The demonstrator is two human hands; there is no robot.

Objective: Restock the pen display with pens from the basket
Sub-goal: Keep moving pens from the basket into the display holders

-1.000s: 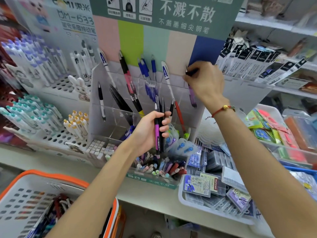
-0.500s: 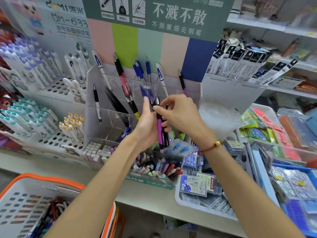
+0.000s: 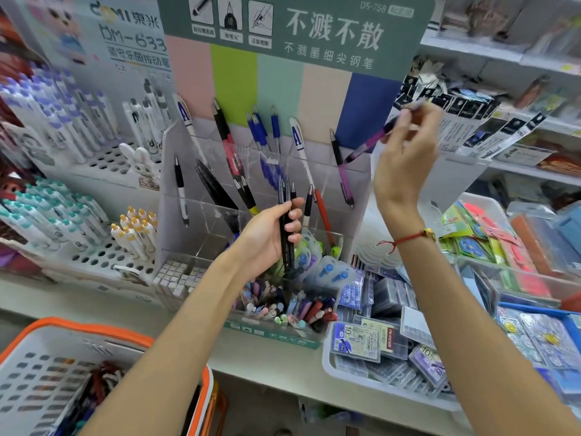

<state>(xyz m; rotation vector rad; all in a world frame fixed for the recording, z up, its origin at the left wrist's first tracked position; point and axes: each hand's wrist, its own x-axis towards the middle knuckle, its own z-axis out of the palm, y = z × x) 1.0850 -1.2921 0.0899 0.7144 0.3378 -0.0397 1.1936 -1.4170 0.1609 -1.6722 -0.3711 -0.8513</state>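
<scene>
Pens, purple-barrelled, one unit (image 3: pixel 371 142) in transit: I am pinching it by its upper end in my right hand (image 3: pixel 405 158), tip angling down-left toward the rightmost slot of the clear acrylic pen display (image 3: pixel 201 196).

Slot contents: one matching purple pen (image 3: pixel 344 180) is standing there already, leaning against the back wall, so I am judging this the correct compartment.

Reserve stock: my left hand (image 3: pixel 267 237) is gripping a small bundle of dark pens (image 3: pixel 287 228), held upright in front of the display's lower tier, fingers curled round the barrels.

Source: orange-rimmed basket (image 3: pixel 103 328), bottom left, well apart from the display, with more pens lying inside.

Handling notes: I am thinking the tip should clear the slot's front wall first, then the barrel should tilt upright and slide down beside the purple pen without knocking it. Letting go only once the tip is seated looks wise. The bundle should stay low and clear of the black and red pens (image 3: pixel 323 215) just behind it.

Progress: early to middling, by my estimate; several slots are looking sparse.
</scene>
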